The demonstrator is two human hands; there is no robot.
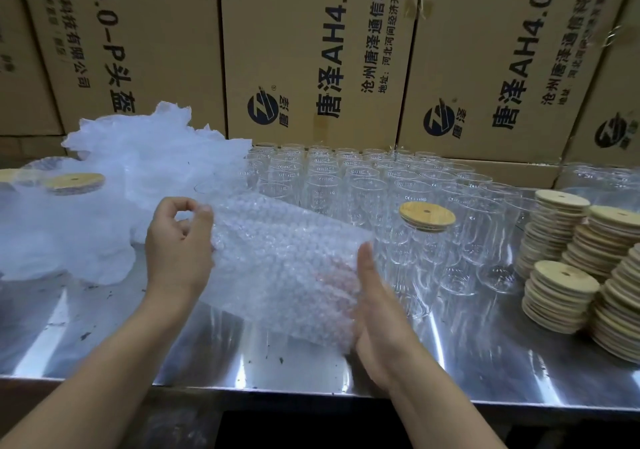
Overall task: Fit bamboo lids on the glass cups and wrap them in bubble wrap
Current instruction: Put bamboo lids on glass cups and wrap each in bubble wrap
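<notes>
Bubble wrap [284, 268] hung rolled just above the bench [485, 344], between your hands: your left hand [178, 241] pinched its left end, your right hand [377, 313] pressed flat, fingers straight, against its right end

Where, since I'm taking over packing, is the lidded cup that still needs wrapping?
On the steel table, a block of clear glass cups stands before the cardboard boxes. At its front right, beside the stacks of loose bamboo lids, stands the lidded cup; every neighbour is open-topped.
</notes>
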